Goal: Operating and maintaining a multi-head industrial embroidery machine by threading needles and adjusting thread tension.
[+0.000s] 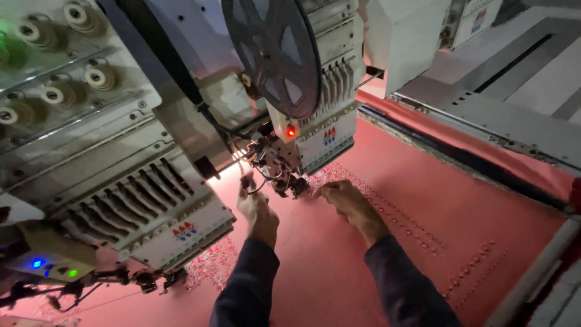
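Note:
Red fabric [387, 242] lies stretched flat under a multi-head embroidery machine. My left hand [257, 212] is raised to the needle area of the middle head [302, 136], fingers pinched on something small and dark, likely a thread or small part. My right hand [348, 203] rests knuckles-up on the fabric just right of the needles, fingers curled; whether it holds anything cannot be told. A dark sequin reel [272, 51] hangs above that head. A red lamp [291, 131] glows on it. Stitched sequin patterns [405, 221] run across the cloth to the right.
A second machine head [145, 212] sits at the left with blue and green lights [54, 267] below it. Thread tension knobs [60, 91] fill the upper left. A metal frame rail [484, 121] borders the fabric at the right, and a pale bar [538, 272] crosses the lower right.

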